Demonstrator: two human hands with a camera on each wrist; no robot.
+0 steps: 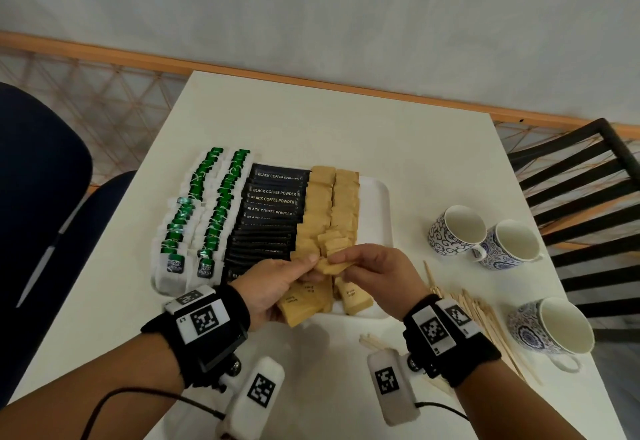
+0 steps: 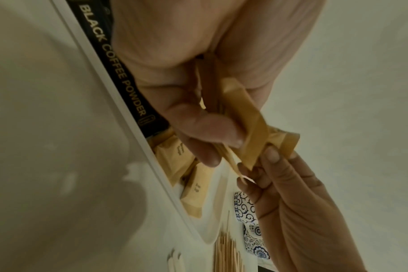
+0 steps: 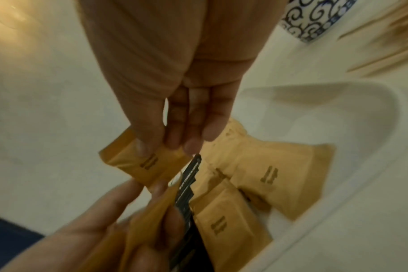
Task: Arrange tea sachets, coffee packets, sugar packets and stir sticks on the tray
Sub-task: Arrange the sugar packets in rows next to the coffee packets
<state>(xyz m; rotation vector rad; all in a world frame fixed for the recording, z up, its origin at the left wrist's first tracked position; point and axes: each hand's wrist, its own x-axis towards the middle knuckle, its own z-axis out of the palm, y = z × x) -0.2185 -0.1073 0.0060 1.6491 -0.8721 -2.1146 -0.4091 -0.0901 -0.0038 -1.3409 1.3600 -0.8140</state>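
Head view: both hands' fingers pinch brown sugar packets [image 1: 334,265] above tray [image 1: 379,197] near edge.

Tan sugar packets [image 1: 341,197] — black coffee packets [image 1: 273,211]

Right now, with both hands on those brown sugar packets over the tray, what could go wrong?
1. The left hand grips a loose bunch of brown sugar packets while the right hand pinches one off; the others might slip and scatter onto the laid rows.
2. The right wrist hangs close to the stir sticks and the nearest cup; drawing back could knock them.
3. The green tea sachets seem to overhang the tray edge and may slide off.
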